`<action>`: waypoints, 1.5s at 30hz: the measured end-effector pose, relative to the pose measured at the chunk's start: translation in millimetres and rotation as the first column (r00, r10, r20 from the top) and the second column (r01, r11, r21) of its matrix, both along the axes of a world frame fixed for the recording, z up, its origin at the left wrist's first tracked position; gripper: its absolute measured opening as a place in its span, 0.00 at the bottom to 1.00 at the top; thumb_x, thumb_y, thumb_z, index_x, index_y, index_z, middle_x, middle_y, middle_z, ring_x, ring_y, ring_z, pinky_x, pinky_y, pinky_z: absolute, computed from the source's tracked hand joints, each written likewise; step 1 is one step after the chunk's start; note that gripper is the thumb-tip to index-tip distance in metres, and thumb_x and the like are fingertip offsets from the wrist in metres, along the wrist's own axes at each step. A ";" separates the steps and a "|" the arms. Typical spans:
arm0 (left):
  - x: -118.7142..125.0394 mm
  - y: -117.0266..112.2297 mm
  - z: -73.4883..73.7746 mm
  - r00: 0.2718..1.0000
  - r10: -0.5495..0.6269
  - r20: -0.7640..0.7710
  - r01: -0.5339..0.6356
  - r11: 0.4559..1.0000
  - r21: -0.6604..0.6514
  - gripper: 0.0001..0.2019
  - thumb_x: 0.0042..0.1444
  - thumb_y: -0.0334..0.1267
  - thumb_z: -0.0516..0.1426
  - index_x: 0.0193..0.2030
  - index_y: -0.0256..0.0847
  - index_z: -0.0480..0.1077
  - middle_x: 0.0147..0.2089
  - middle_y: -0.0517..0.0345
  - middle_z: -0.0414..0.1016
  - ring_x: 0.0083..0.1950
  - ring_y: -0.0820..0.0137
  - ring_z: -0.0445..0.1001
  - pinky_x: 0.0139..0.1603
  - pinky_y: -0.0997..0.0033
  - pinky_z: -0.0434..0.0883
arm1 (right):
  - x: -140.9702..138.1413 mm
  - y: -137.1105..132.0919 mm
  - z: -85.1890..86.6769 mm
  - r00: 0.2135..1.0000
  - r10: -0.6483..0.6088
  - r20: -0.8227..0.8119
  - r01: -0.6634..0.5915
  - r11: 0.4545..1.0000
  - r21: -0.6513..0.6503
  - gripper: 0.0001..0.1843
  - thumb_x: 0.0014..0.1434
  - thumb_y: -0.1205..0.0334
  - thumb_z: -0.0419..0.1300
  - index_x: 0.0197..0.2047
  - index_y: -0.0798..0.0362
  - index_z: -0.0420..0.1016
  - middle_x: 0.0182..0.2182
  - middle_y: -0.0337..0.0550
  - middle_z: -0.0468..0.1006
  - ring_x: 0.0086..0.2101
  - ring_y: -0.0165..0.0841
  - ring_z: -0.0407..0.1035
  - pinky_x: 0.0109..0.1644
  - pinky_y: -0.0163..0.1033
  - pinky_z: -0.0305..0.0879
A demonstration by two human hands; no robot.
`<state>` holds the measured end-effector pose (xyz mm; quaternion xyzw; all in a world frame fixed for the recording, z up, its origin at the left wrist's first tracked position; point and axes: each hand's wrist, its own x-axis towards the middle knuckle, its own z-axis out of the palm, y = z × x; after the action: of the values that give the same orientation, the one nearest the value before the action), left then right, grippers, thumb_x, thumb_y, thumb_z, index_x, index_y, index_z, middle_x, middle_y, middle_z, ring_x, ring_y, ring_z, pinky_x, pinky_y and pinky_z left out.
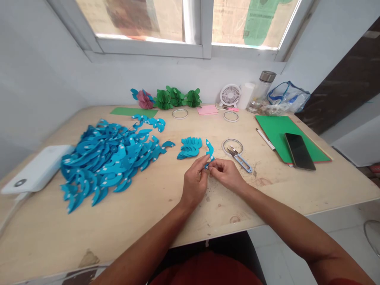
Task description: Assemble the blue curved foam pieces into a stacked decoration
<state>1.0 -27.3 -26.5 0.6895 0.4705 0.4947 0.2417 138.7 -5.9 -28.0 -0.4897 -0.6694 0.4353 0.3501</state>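
Sitting pinched btwn L hand (195,180) & R hand (227,173): sm. blue pc (207,166).

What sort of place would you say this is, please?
Probably a papercraft worktable by a window: the heap of blue cutouts, the green honeycomb-like ornaments and the snips suggest it.

Wooden table (166,221), heaped blue cutouts (114,160), green sheet (274,132), white fan (230,95)
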 end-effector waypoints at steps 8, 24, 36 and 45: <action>1.5 -1.8 1.2 0.998 -0.010 -0.068 0.014 0.998 0.057 0.23 0.53 0.24 0.45 0.54 0.39 0.67 0.54 0.50 0.71 0.55 0.66 0.69 0.56 0.62 0.67 | -0.8 -3.3 5.3 0.994 -0.039 0.105 0.032 0.997 0.071 0.06 0.50 0.66 0.53 0.25 0.55 0.71 0.19 0.34 0.69 0.20 0.25 0.59 0.24 0.30 0.52; 0.5 -1.3 -2.9 1.000 -0.015 -0.021 0.015 1.000 -0.001 0.23 0.52 0.24 0.47 0.53 0.38 0.68 0.54 0.50 0.71 0.54 0.66 0.70 0.56 0.63 0.67 | -2.1 -5.8 9.9 0.971 -0.067 0.230 0.026 0.984 0.178 0.06 0.50 0.66 0.53 0.24 0.54 0.68 0.16 0.32 0.62 0.19 0.24 0.55 0.24 0.30 0.47; 1.1 -0.1 1.1 0.998 -0.005 0.068 0.013 0.992 -0.122 0.23 0.49 0.24 0.47 0.52 0.38 0.69 0.53 0.52 0.72 0.54 0.67 0.70 0.56 0.65 0.67 | -3.0 -6.7 11.0 0.964 -0.057 0.260 0.012 0.985 0.173 0.06 0.51 0.66 0.53 0.26 0.54 0.70 0.16 0.32 0.63 0.19 0.24 0.55 0.25 0.30 0.48; 2.3 -2.0 -0.2 0.997 -0.011 0.078 0.019 0.995 -0.096 0.22 0.50 0.25 0.48 0.52 0.39 0.69 0.53 0.52 0.72 0.53 0.67 0.71 0.55 0.64 0.67 | -4.0 -7.7 13.0 0.953 -0.087 0.290 0.040 0.986 0.163 0.06 0.50 0.66 0.54 0.25 0.54 0.70 0.16 0.33 0.65 0.19 0.24 0.56 0.25 0.30 0.48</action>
<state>3.3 -29.3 -26.7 0.6608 0.4790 0.4959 0.2966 134.7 -13.6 -15.0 -0.5419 -0.7300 0.2922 0.2968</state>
